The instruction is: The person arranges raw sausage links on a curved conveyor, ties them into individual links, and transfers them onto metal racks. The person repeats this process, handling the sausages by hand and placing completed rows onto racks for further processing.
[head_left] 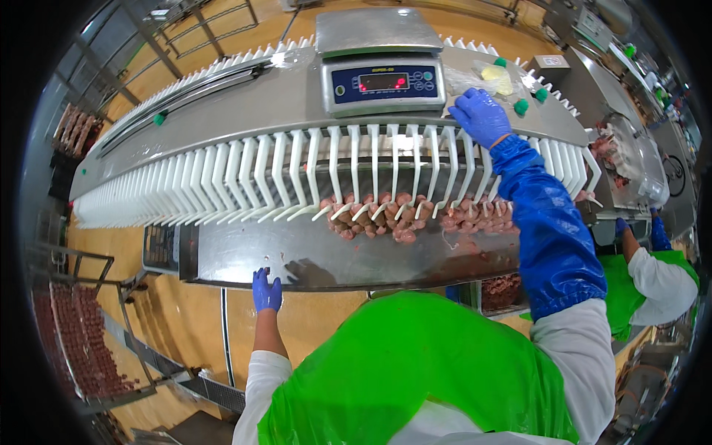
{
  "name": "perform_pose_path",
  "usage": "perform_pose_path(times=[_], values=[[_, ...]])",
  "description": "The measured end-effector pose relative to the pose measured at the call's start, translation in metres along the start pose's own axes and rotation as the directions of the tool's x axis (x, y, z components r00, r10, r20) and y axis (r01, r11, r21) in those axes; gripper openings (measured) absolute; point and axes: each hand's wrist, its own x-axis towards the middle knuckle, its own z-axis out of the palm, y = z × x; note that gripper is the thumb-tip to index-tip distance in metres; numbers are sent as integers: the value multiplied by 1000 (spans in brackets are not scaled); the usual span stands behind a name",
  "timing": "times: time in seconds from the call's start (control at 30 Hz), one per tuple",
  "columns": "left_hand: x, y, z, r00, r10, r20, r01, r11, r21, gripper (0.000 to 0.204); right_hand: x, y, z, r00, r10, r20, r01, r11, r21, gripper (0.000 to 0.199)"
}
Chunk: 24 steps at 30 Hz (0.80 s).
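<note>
Yellow floor; steel counter, white pegs along its near side. Scale: on counter, display lit red. Meat: pink lumps among peg tips, toward right of steel tray. Right hand: gloved, fingers partly bent, between scale and clear plastic; cannot tell whether gripping anything. Left hand: gloved, fingers spread, nothing visibly held, at tray's near edge.
</note>
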Motion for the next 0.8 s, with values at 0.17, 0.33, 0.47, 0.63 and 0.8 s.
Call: perform_pose_path(times=[0.17,0.33,0.47,0.63,0.8], values=[[-33,4,-32,981,123,-150,-142,983,-120,41,-4,19,-4,980,137,142,-158,976,151,30],[-63,98,-73,976,-138,170,219,572,-791,36,-61,65,-7,952,77,-297,0,968,251,28],[-81,171,-82,906,59,419,423,-100,-901,43,-73,-137,-42,807,509,300,0,-508,861,16],[-83,181,-96,900,279,334,433,-642,-633,41,-49,-366,-63,844,-537,18,301,500,812,30],[-84,69,-177,947,-282,-154,-272,-448,-852,19,-32,-381,-43,929,-275,249,-150,336,930,20]])
